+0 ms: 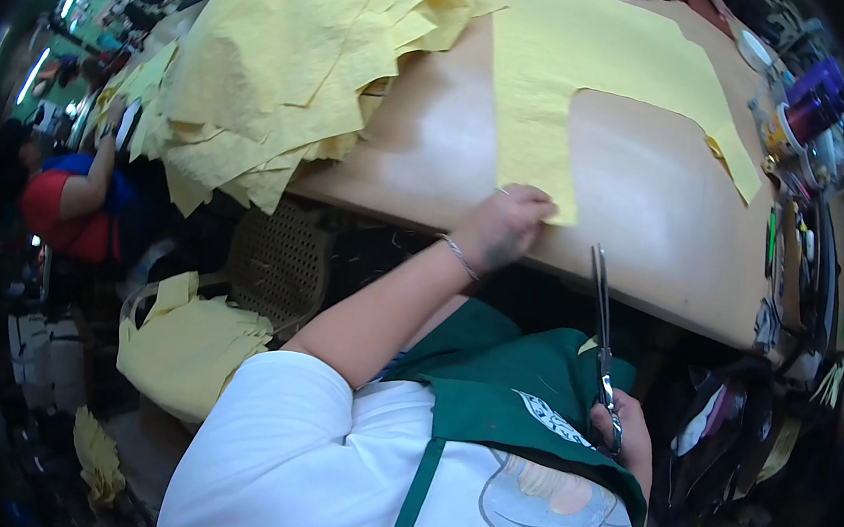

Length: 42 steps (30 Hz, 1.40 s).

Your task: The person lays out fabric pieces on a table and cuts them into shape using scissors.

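Note:
A yellow sheet of cloth-like material (601,48), cut with a wide notch, lies flat on the table. At the near end of its narrow strip is my left hand (506,226), its fingers closed around the edge by the corner. My right hand (628,432) is low in front of my apron, gripping long metal scissors (602,329) by the handles. The scissors point upward toward the table's front edge, with the blades nearly together. They are apart from the yellow sheet.
A big stack of yellow pieces (269,59) covers the table's left side. More yellow pieces (188,354) rest on a chair (277,256) at lower left. Cups and tools (790,130) crowd the right edge. Another person (77,193) sits at far left.

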Available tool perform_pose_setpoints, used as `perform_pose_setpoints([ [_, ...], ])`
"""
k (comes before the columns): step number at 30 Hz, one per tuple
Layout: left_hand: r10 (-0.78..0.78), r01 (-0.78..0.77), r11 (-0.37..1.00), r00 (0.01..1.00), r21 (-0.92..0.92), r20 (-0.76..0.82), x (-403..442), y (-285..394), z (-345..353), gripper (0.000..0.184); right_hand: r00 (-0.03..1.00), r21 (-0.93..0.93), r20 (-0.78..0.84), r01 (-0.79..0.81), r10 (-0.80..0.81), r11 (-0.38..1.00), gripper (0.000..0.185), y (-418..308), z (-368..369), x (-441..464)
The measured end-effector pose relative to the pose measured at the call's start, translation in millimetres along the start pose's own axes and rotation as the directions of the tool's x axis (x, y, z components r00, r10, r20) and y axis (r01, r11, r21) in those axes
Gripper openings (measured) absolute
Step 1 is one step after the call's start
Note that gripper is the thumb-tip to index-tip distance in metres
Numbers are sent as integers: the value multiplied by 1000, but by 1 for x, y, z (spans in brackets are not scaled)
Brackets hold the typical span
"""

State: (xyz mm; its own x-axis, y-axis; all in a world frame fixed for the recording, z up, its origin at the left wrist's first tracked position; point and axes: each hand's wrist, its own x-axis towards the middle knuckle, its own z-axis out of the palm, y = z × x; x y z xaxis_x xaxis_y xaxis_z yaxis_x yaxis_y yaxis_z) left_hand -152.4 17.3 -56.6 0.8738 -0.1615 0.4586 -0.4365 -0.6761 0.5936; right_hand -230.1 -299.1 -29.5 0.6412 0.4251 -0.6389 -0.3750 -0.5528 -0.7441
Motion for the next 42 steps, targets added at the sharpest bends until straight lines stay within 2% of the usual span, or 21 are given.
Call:
perform_pose_setpoints([
  [3, 70, -70, 945, 997, 318, 13, -8, 32, 7, 33, 999, 43, 39, -3, 2, 999, 64, 6, 0, -3],
  [4, 65, -64, 942, 998, 331, 7, -10, 32, 13, 34, 998, 52, 68, -16, 12, 999, 62, 4, 0, -6],
  [6, 75, -72, 941, 997, 330, 4, -18, 25, 21, 35, 994, 83, 99, -52, 43, 995, 59, -2, 2, -12],
  [10, 52, -57, 940, 998, 336, 24, -19, 30, 33, 40, 994, 61, 106, 25, -31, 998, 52, 8, 4, -13],
  [16, 27, -48, 906, 998, 421, 56, -18, 42, 37, 40, 996, -10, 56, -66, 67, 998, 54, -7, 11, -6],
  [21, 20, -53, 901, 996, 431, 81, -18, 41, 37, 39, 998, 33, 24, -53, 53, 998, 71, -24, 14, 4],
  [24, 17, -51, 901, 996, 430, 82, -19, 41, 37, 39, 998, 36, 23, -66, 65, 997, 72, -24, 15, 9],
  [30, 10, -41, 901, 997, 432, 75, -19, 41, 37, 39, 999, 65, -3, -42, 42, 997, 66, -25, 16, 7],
  [33, 3, -36, 899, 997, 437, 75, -19, 41, 38, 40, 997, 58, -43, -58, 61, 997, 69, -25, 18, 6],
  [42, -8, -30, 897, 996, 441, 85, -19, 42, 38, 42, 988, 52, -76, -133, 136, 990, 61, -26, 19, 0],
])
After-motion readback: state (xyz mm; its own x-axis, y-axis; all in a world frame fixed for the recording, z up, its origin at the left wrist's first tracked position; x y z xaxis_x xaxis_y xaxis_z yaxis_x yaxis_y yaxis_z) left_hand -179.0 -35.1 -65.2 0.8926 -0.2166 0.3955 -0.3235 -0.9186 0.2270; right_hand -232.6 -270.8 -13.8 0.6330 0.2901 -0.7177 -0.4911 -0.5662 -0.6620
